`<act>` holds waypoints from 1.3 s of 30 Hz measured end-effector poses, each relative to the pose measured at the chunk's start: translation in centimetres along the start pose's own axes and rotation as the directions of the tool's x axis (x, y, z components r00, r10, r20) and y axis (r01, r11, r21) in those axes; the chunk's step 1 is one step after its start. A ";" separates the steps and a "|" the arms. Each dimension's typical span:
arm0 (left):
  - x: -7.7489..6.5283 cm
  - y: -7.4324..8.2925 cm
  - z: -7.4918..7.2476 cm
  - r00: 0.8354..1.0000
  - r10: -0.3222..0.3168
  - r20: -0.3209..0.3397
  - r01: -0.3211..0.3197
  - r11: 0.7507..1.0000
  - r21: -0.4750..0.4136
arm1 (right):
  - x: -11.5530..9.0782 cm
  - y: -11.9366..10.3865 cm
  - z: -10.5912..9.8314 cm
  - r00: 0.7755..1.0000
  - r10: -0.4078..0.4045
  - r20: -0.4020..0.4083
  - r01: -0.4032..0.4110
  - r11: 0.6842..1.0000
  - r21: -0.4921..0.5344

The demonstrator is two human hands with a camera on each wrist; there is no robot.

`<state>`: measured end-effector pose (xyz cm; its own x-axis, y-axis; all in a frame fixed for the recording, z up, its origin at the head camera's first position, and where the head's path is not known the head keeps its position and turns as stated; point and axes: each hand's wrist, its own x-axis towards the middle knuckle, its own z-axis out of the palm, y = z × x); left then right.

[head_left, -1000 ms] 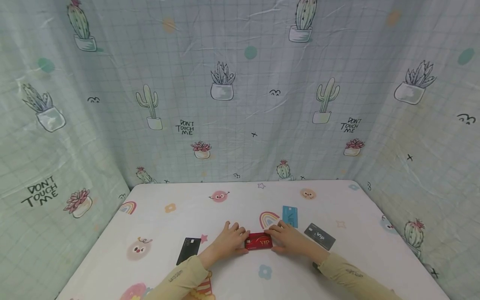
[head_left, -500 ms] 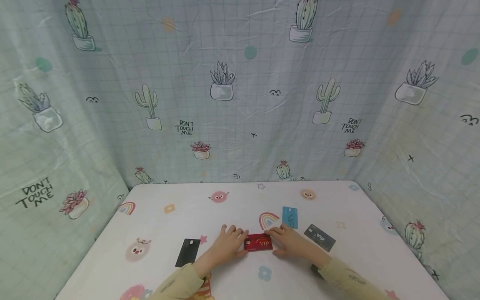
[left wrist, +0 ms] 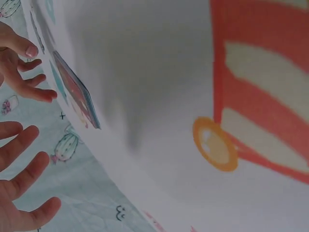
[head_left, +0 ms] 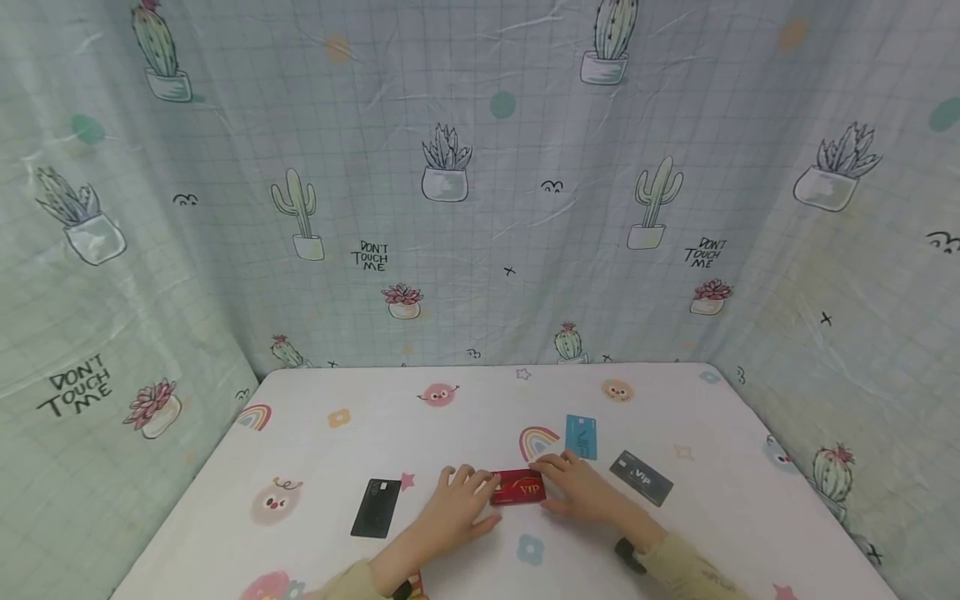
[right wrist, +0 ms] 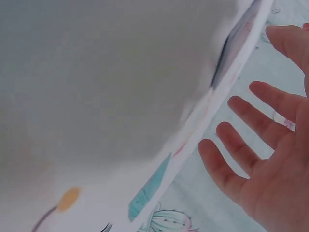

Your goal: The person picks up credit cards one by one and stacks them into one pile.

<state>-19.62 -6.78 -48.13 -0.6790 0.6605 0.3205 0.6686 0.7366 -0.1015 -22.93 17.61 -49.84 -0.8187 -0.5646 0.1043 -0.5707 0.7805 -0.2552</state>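
Note:
A neat stack of cards [left wrist: 79, 92], seen edge-on in the left wrist view, lies flat mid-table. Its top is a red VIP card [head_left: 517, 487]. My left hand [head_left: 457, 510] is just left of the stack, fingers [left wrist: 31, 179] spread and apart from it in the left wrist view. On the other side, my right hand [head_left: 576, 490] hovers near the stack's right end. Its fingers [right wrist: 260, 116] are extended and hold nothing in the right wrist view. The fingertips of the left hand overlap the stack's left corner in the head view.
A black card [head_left: 377, 508] lies to the left of the hands. Beyond the right hand are a blue VIP card [head_left: 581, 437] and a dark grey VIP card [head_left: 641, 477]. Patterned curtains [head_left: 480, 250] rise behind the white table [head_left: 480, 392] and at its sides.
My left hand has drawn back from the stack toward the near side, its thumb spreading away. The right hand's fingers have loosened from the stack's right end. The stack lies about where it was.

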 end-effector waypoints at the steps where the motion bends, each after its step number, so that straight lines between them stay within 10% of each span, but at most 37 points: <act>1: -0.2 0.2 -0.2 1.000 -0.011 0.010 0.011 1.000 -0.003 | 0.0 -0.2 0.0 1.000 0.002 -0.008 -0.001 1.000 0.001; 12: -3.2 0.5 -1.9 0.994 -0.098 -0.037 0.098 0.995 -0.001 | -0.5 -2.9 -0.6 1.000 -0.002 -0.025 0.001 1.000 -0.007; 25: -7.5 -0.1 -1.9 0.991 -0.041 -0.130 0.061 0.986 0.153 | 0.7 -6.0 -0.9 0.994 -0.076 -0.081 0.075 0.997 -0.018; 32: -10.3 -2.4 -1.5 0.931 0.073 -0.358 0.033 0.960 0.280 | 1.8 -7.7 -0.7 0.984 -0.154 -0.088 0.152 0.988 -0.028; 39: -12.8 -4.6 -1.2 0.890 0.085 -0.448 0.067 0.947 0.314 | 3.0 -9.5 -0.1 0.976 -0.209 -0.058 0.206 0.977 -0.055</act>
<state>-13.64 -18.82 -50.68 -0.4112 0.5855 0.6986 0.4923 0.7877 -0.3705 -20.04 8.54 -47.02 -0.6837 -0.6987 0.2109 -0.7296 0.6611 -0.1750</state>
